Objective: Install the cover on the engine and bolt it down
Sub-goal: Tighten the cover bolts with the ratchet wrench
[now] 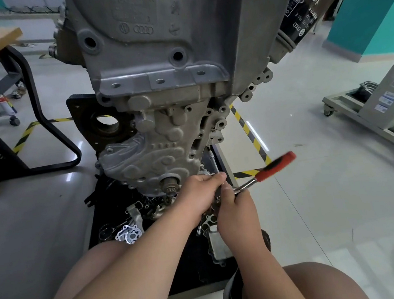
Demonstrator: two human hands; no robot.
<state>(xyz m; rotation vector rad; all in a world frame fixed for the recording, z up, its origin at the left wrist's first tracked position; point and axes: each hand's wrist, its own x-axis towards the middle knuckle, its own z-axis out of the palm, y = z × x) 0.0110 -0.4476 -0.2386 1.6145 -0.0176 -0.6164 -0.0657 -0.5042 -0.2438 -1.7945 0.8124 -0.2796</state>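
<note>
Head view: the engine point(177, 40) stands upright, with its ribbed timing cover point(147, 160) seated on the block's lower face, toward six o'clock. At the cover's four o'clock edge an extension bar point(213, 162) runs up. The left hand point(200, 193) curls round the head of the ratchet point(275, 165). The right hand point(238, 209) grips its shank, and the blurred red handle points to two o'clock.
</note>
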